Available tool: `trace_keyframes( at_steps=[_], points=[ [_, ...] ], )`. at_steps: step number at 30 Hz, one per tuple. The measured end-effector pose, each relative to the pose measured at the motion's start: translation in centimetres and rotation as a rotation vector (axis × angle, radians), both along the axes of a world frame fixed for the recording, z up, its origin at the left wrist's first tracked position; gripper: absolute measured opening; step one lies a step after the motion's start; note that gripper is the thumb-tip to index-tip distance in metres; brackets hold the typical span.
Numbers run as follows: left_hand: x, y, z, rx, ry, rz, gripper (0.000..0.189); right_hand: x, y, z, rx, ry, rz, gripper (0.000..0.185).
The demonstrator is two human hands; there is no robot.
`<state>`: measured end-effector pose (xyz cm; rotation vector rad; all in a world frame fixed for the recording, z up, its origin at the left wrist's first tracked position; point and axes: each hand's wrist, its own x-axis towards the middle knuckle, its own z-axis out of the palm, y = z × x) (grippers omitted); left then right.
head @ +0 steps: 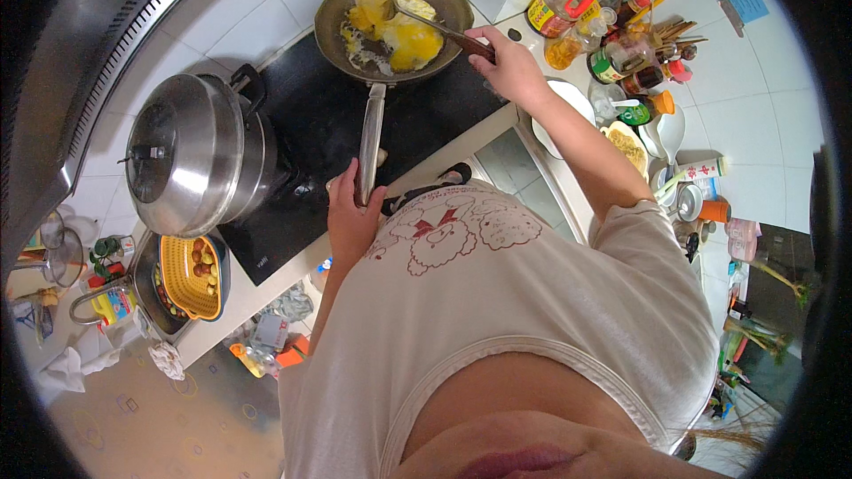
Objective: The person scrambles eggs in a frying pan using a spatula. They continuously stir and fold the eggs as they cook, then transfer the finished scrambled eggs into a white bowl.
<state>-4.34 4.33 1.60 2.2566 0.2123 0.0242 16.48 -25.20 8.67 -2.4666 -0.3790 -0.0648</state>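
My left hand (pixel 353 213) is closed around the end of the metal handle (pixel 373 126) of a wok (pixel 333 46). The wok rests on the black glass cooktop (pixel 426 106). Yellow and white cooked egg (pixel 413 43) lies in it, broken into uneven pieces. My right hand (pixel 509 66) grips the dark handle of a spatula (pixel 459 36) from the right side of the wok. The spatula's blade is down in the pan, partly hidden by a piece of egg at the left.
A lidded steel steamer pot (pixel 193 153) stands left on the cooktop. A yellow basket (pixel 173 266) with round produce sits in the sink (pixel 150 279). Right of the wok are sauce bottles (pixel 566 6), a white plate (pixel 566 113) and a bowl of food (pixel 626 146). The range hood (pixel 146 40) curves overhead.
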Motion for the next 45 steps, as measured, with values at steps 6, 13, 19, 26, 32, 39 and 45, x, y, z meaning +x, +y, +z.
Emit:
trace_keyframes(
  at_steps=[6, 13, 19, 26, 32, 39, 45],
  points=[
    [-0.2, 0.2, -0.1, -0.052, -0.009, 0.002, 0.064, -2.2, 0.1, 4.4, -0.489, -0.168, 0.168, 0.045],
    [-0.2, 0.1, -0.2, -0.048, -0.028, -0.004, 0.065, -3.0, -1.4, 6.9, -0.679, -0.421, 0.282, 0.046],
    [-0.2, 0.1, 0.0, -0.022, 0.01, -0.01, 0.067, -3.7, -3.1, 6.5, -0.559, -0.254, 0.177, 0.042],
    [0.0, -0.1, -0.1, -0.03, 0.093, -0.003, 0.07, -4.5, -5.9, 5.6, -0.04, 0.107, -0.078, 0.043],
    [0.3, -0.4, -0.1, -0.007, 0.079, -0.015, 0.072, -3.7, -7.8, 5.2, -0.071, 0.176, -0.108, 0.041],
    [0.5, -0.7, -0.6, 0.002, 0.062, -0.02, 0.073, 0.1, -8.9, 6.3, 0.132, 0.18, 0.031, 0.036],
    [0.6, -0.6, -1.2, 0.037, 0.033, -0.04, 0.079, 2.4, -8.9, 8.5, 0.133, 0.299, 0.072, 0.04]
  ],
)
